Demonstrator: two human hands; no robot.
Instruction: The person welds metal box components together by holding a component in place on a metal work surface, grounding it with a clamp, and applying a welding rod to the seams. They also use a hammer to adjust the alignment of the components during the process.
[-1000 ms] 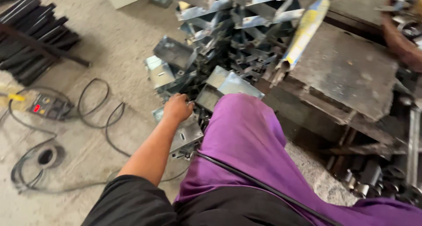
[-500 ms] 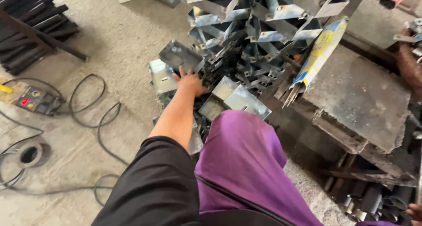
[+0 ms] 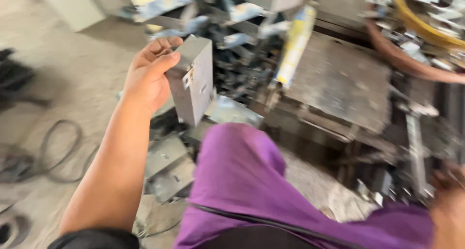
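Note:
My left hand (image 3: 147, 74) grips a grey metal box-shaped bracket (image 3: 194, 82) and holds it up in the air above a heap of similar metal brackets (image 3: 169, 169) on the floor. My thumb lies across the bracket's top edge. Just below it is my knee in purple cloth (image 3: 242, 181). My right hand (image 3: 448, 205) shows only as a blurred patch at the lower right edge; whether it holds anything cannot be made out.
A stack of grey metal brackets (image 3: 232, 16) rises behind the held piece. A worn metal plate (image 3: 339, 84) lies on a low bench at right, with a yellowish tube (image 3: 293, 48) leaning by it. Black cables (image 3: 53, 152) curl on the concrete floor at left.
My left hand went from resting on the pile, reached into the stack, closed on a bracket and lifted it. The camera swung and the view blurred.

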